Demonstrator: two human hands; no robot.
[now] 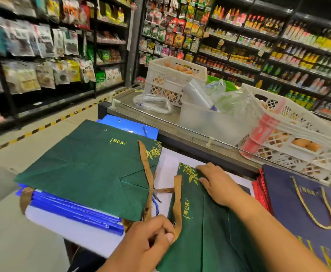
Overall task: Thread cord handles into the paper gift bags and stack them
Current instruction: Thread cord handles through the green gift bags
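**Shop aisle, counter and shelving**

Steel counter [152,122]: white lattice crates of eggs at its far end [172,75] and right edge [290,122]. Between them a translucent tub [209,118] holding plastic bags. Green basin [225,84] behind. Stocked shelves [43,55] on both sides.

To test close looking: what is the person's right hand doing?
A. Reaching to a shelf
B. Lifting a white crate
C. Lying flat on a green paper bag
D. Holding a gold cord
C: the right hand lies with straight fingers flat on the green paper bag, near its gold leaf print.
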